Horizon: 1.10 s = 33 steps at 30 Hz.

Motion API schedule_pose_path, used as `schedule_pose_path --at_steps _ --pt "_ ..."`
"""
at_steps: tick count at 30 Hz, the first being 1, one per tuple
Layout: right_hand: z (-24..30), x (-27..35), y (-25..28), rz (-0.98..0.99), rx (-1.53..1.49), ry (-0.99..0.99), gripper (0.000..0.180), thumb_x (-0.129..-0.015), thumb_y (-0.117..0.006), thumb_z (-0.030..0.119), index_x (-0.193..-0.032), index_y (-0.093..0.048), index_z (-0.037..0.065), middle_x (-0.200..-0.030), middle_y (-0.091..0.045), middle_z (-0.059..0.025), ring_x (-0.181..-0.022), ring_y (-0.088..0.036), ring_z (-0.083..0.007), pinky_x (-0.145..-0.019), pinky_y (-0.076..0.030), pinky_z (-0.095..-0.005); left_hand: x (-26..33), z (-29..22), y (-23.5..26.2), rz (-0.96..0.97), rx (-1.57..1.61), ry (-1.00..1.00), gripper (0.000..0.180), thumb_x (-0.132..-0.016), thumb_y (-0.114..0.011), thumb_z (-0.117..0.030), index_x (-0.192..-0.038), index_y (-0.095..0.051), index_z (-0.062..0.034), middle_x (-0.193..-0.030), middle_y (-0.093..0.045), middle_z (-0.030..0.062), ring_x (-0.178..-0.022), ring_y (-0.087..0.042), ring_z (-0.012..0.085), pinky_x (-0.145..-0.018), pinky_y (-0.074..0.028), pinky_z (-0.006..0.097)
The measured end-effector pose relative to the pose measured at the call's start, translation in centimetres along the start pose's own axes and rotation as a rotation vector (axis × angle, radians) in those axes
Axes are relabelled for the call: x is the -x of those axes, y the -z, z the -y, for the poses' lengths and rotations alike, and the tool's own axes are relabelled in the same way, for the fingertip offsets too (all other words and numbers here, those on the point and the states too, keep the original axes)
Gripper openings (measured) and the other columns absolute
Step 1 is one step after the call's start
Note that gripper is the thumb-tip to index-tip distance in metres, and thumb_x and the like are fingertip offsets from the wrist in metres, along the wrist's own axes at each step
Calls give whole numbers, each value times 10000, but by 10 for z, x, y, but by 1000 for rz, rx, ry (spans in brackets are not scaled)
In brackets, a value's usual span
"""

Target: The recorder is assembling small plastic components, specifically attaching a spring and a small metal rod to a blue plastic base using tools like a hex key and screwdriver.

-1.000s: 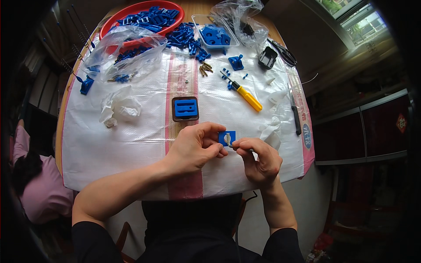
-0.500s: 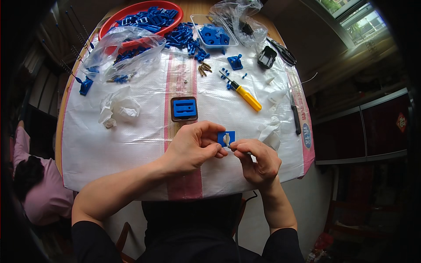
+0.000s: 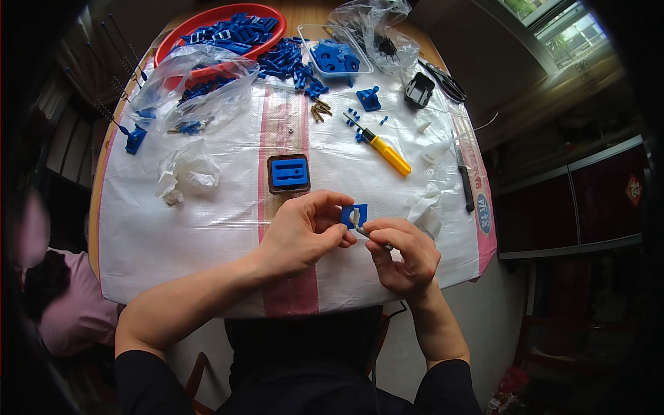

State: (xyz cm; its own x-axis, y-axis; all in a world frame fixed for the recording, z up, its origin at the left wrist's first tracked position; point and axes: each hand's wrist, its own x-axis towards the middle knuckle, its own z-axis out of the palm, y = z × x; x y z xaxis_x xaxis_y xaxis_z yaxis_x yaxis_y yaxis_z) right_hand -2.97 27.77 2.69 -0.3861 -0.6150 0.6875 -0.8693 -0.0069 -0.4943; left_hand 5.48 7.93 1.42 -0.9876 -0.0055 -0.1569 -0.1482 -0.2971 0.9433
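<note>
Currently, left grip pinching blue plate; right grip pinching slim tool, tip at plate.

Seen at far right: dark cupboards below a bright window; at far left: a person in pink beside the table.

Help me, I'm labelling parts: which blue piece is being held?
The small flat blue piece in the left hand; all other visible blue pieces lie untouched, away from the fingers.
</note>
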Motion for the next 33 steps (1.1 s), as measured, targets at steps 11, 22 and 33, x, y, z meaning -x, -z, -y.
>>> schedule_pose_path --at_steps 11,22,33 --pt "-9 9 2 -119 -176 -379 177 -892 -793 -46 -1033 -694 -6 -924 -734 -107 -806 -733 -182 -727 -593 -301 -2 6 1 -96 135 -201 398 -1005 -529 64 -1401 -495 84 -1150 -611 147 -1008 -744 226 -923 -628 332" --pt "-13 -1 13 -106 -1262 -1104 194 -1021 -706 93 -1166 -626 -8 -1072 -731 -158 -932 -743 -220 -796 -636 -366 5 4 2 118 143 -77 338 -1055 -660 -98 -1370 -630 23 -1046 -673 69 -763 -667 98 -649 -540 255" --pt "14 -10 -4 69 -1168 -1239 394 -1061 -663 186 -1365 -516 -16 -1144 -703 -179 -894 -738 -220 -774 -630 -345 0 11 -1 -88 -80 -497 165 -995 -738 -77 -1148 -798 -85 -1056 -668 -26 -900 -594 61 -672 -480 228"
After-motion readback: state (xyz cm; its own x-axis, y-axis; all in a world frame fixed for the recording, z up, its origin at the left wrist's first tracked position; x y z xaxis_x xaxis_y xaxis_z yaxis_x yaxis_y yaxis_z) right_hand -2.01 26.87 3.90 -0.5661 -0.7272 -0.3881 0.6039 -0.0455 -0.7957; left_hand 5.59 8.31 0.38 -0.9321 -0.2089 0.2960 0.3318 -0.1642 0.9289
